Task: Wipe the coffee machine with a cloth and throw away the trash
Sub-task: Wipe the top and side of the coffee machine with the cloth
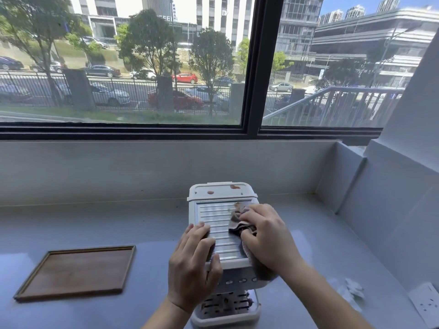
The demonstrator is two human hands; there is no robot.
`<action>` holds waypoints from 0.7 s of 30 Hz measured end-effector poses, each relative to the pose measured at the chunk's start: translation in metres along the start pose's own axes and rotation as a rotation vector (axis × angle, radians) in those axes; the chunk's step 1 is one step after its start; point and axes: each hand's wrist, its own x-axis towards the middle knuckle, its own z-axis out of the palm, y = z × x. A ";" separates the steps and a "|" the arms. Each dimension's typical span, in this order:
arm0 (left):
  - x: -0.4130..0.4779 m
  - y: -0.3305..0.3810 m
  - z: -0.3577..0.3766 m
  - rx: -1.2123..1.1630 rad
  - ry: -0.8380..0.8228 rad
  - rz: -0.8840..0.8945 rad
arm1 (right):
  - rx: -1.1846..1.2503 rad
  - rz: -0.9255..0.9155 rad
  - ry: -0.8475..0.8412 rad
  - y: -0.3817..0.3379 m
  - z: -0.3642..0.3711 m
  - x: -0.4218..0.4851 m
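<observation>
Machine (pixel 221 224): white plastic, ribbed metal top, mid-desk (pixel 95 224).
Cloth (pixel 240 224): soft, crumpled, on the machine's top right.
Right hand (pixel 266 236): clenched on the cloth; unwiped ribs and spots lie left and behind.
Left hand (pixel 192 264): flat, braces the machine's front-left.
Trash (pixel 351 290): crumpled paper, right of the machine, nearer the right hand.

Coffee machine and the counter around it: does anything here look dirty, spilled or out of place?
Yes. Two reddish-brown spots sit on the white rear top of the coffee machine, beyond where the right hand presses the cloth. Crumpled white paper lies loose on the counter to the right.
</observation>
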 end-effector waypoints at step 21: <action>0.000 -0.001 0.000 -0.025 0.025 0.000 | -0.082 0.007 -0.065 -0.004 -0.017 0.028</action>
